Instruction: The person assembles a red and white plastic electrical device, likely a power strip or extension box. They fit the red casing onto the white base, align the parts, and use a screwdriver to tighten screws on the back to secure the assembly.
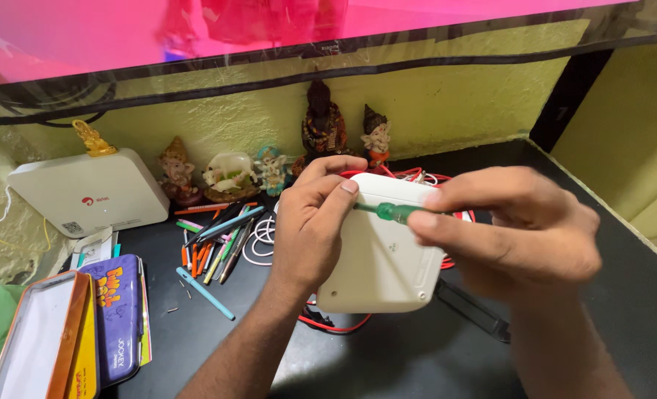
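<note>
A white square plastic box [378,258] with rounded corners is tilted up off the black desk. My left hand [312,222] grips its left edge, thumb and fingers curled over the top corner. My right hand [524,225] pinches a green-handled screwdriver [391,213], which lies across the upper face of the box with its tip pointing left toward my left fingertips. Red and white cables [417,176] run out from behind and under the box.
A white router-like box [92,192] sits at back left. Several small figurines [269,168] line the yellow wall. Loose pens [217,240] are scattered beside an open tin pencil case [55,332]. A black strap [476,309] lies under my right hand. A pink-lit screen hangs overhead.
</note>
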